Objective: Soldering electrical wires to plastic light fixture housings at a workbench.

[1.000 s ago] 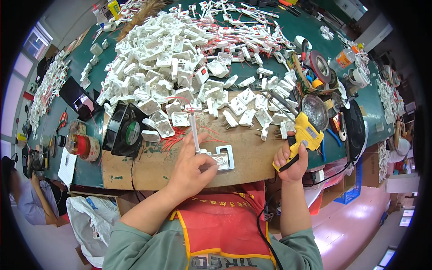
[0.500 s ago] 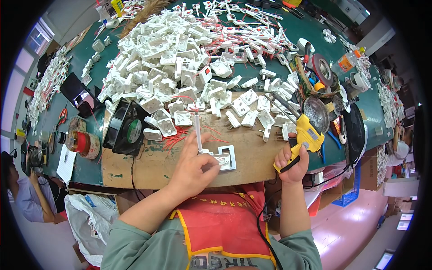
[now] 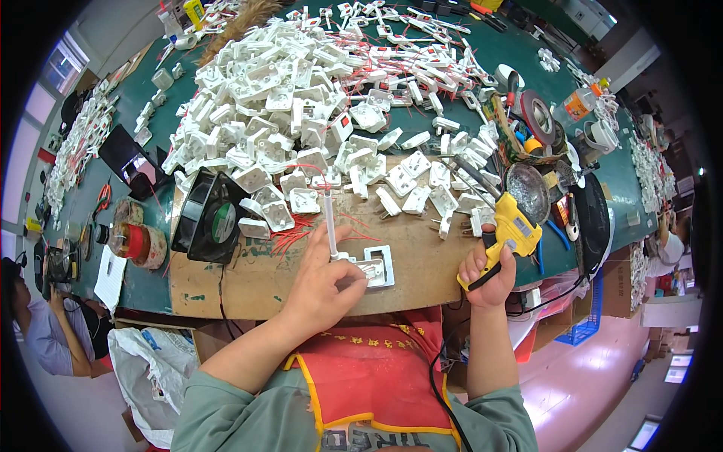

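My left hand [image 3: 320,282] rests low over the board, thumb and forefinger bent together on the edge of a small white plastic housing [image 3: 372,270]. The housing sits against a pale square frame [image 3: 389,264] with a dark opening. From its left side a white tube [image 3: 330,222] rises past my fingers, with thin red wire at its top. My right hand [image 3: 488,275] is closed round the grip of a yellow soldering gun [image 3: 518,230]. The gun's metal tip points up and left, toward loose white housings, apart from the piece at my left hand.
A large heap of white housings [image 3: 263,90] covers the table's middle. A black fan [image 3: 208,216] and red-lidded jar [image 3: 134,241] stand left. Red wires [image 3: 295,233] lie on the brown board [image 3: 226,290]. At right are a metal dish [image 3: 527,183] and tape roll [image 3: 537,117]. Another person sits far left.
Almost nothing differs. Both hands keep their holds, and the soldering gun stays in about the same place.
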The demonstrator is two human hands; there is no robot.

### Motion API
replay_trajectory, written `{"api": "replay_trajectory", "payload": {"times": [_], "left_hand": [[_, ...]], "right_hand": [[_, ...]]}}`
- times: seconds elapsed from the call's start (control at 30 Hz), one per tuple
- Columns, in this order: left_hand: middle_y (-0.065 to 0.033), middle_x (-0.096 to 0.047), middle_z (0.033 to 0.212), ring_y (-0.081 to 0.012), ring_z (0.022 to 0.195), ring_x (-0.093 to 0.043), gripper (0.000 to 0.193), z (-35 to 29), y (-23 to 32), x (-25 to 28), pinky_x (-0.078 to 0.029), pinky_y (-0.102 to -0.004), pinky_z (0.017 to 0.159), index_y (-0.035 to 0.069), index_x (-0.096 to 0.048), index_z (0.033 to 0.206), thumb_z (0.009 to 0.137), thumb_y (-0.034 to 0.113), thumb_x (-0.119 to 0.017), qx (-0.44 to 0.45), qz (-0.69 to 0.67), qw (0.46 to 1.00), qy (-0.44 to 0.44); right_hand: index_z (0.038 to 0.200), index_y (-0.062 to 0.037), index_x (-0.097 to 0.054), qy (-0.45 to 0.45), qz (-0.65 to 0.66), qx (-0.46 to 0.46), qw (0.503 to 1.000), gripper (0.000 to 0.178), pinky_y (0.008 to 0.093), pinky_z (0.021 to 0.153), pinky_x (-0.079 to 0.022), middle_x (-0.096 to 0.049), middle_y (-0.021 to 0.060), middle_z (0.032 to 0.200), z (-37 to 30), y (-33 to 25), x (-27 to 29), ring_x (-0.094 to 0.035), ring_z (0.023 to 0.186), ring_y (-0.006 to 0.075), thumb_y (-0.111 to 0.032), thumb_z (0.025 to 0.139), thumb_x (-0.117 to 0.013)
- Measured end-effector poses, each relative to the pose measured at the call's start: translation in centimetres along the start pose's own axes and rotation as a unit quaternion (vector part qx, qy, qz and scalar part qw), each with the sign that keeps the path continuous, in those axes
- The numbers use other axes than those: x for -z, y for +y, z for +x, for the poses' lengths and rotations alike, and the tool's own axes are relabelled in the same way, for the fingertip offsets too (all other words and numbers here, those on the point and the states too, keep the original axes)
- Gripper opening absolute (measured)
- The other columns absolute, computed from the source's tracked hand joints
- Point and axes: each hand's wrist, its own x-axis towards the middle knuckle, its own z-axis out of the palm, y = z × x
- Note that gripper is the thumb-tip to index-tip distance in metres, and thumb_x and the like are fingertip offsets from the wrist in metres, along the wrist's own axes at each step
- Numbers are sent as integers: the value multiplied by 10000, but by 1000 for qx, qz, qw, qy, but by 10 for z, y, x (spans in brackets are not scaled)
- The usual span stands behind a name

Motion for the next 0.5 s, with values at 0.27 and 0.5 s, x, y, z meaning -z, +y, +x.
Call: {"api": "replay_trajectory", "payload": {"times": [0.27,0.5], "left_hand": [[-220,-476,1383,-441,1368,-346,115,-5,-6,0,-310,-495,1104,61,-687,812,739,103,-764,-3,-3,1000,-5],[-185,-524,1324,-397,1333,-419,580,9,1,16,-354,-477,1085,94,-604,1173,654,161,-856,-31,30,998,-50]], "right_hand": [[1322,-30,-431,5,-2,-7,1000,548,302,497,-429,-483,16,678,-4,1,1,-467,516,128,-421,951,-527],[1329,-8,-422,-16,-2,6,1000,548,297,493,-423,-470,22,688,2,-2,1,-452,516,128,-416,970,-488]]}}
